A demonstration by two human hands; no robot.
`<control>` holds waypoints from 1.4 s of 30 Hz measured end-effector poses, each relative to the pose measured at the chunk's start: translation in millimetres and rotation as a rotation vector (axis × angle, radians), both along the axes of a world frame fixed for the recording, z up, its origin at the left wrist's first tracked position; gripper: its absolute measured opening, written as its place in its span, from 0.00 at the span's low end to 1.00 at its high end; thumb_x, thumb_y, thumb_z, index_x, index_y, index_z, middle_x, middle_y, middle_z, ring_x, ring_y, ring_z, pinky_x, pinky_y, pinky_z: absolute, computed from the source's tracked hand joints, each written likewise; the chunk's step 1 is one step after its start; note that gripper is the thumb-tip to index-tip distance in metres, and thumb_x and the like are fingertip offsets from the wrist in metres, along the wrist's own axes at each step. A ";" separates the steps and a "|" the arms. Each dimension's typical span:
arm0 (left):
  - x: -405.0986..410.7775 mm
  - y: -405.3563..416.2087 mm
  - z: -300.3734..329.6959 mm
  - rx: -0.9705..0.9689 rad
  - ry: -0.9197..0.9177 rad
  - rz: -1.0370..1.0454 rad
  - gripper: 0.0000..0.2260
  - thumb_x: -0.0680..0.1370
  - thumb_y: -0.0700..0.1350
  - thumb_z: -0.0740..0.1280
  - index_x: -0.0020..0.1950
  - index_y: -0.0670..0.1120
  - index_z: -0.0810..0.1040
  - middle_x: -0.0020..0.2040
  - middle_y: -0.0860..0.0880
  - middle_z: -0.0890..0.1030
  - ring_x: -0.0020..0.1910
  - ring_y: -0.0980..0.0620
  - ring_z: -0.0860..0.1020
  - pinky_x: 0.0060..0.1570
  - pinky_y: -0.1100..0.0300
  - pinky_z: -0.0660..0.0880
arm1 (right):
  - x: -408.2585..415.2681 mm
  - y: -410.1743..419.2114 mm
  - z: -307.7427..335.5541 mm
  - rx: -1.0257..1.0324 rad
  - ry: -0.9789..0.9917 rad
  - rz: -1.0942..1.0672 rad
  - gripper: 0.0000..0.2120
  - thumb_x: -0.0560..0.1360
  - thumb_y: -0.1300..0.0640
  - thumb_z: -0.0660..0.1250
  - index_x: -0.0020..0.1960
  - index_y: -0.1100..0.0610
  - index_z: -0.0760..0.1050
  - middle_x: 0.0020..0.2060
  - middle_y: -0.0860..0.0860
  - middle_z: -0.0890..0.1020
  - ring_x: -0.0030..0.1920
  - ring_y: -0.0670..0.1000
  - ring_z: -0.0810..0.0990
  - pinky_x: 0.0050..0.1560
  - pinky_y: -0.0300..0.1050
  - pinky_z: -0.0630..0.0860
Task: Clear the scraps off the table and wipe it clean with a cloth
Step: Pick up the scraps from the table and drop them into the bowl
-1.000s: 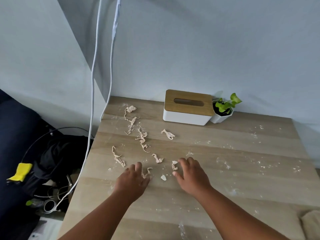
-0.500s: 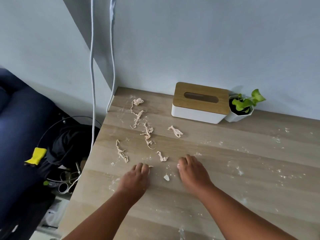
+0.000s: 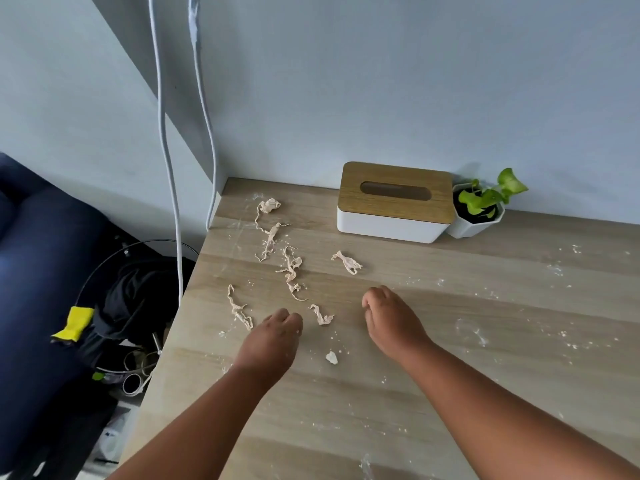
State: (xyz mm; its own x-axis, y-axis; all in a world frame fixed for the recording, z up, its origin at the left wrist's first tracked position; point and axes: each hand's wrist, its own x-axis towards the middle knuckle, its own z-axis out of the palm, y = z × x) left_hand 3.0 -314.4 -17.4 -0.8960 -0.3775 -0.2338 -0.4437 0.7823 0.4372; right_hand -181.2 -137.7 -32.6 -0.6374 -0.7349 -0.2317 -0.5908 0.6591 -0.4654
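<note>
- Gathering scraps w/ both hands – far-left strip [image 3: 239, 308] lies just beside the left hand [image 3: 273, 337]; its fingers are curled under, contents can't be told.
- Short strip [image 3: 322, 315] and small crumb [image 3: 331, 357] lie between the hands; pinch, don't sweep.
- Right hand [image 3: 391, 320] also curled, hold unclear.
- Longer scraps [image 3: 292, 271] further back on the surface [image 3: 485, 393]; no cloth visible.

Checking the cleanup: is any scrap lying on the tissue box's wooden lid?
No, the tissue box lid is bare; the scraps lie on the table.
</note>
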 end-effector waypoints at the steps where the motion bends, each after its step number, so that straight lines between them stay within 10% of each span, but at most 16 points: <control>1: -2.7 0.4 2.4 0.000 0.017 -0.012 0.04 0.80 0.41 0.62 0.50 0.44 0.75 0.47 0.46 0.75 0.47 0.42 0.76 0.41 0.48 0.73 | -2.0 -1.0 1.5 -0.020 0.006 -0.014 0.03 0.77 0.60 0.60 0.49 0.55 0.72 0.48 0.52 0.76 0.48 0.57 0.75 0.45 0.51 0.75; 17: -34.5 3.1 -12.9 -0.005 0.081 0.031 0.07 0.82 0.47 0.61 0.48 0.46 0.75 0.45 0.47 0.77 0.44 0.43 0.78 0.40 0.51 0.72 | -41.7 -46.2 4.9 -0.032 0.077 0.023 0.12 0.79 0.66 0.59 0.60 0.60 0.75 0.55 0.57 0.77 0.54 0.60 0.77 0.48 0.52 0.75; 29: -43.2 6.3 -22.6 -0.146 0.053 -0.003 0.18 0.79 0.62 0.63 0.59 0.50 0.76 0.49 0.53 0.78 0.50 0.49 0.80 0.39 0.54 0.78 | -54.9 -78.8 -15.0 0.028 0.196 0.042 0.17 0.79 0.45 0.66 0.63 0.53 0.74 0.54 0.55 0.75 0.55 0.59 0.75 0.47 0.52 0.79; 42: -46.8 14.5 -22.9 -0.328 0.067 -0.209 0.07 0.75 0.44 0.74 0.46 0.41 0.80 0.38 0.45 0.79 0.34 0.44 0.80 0.24 0.53 0.76 | -48.6 -70.6 -16.2 0.011 0.143 0.021 0.10 0.84 0.61 0.57 0.59 0.66 0.72 0.54 0.64 0.77 0.51 0.65 0.77 0.46 0.57 0.73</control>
State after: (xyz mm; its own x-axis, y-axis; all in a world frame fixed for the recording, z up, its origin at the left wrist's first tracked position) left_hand -43.8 -299.9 -40.2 -0.9706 -0.2303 -0.0696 -0.2391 0.9557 0.1718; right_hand -229.7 -208.3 -48.7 -0.6492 -0.7461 -0.1476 -0.6639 0.6506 -0.3686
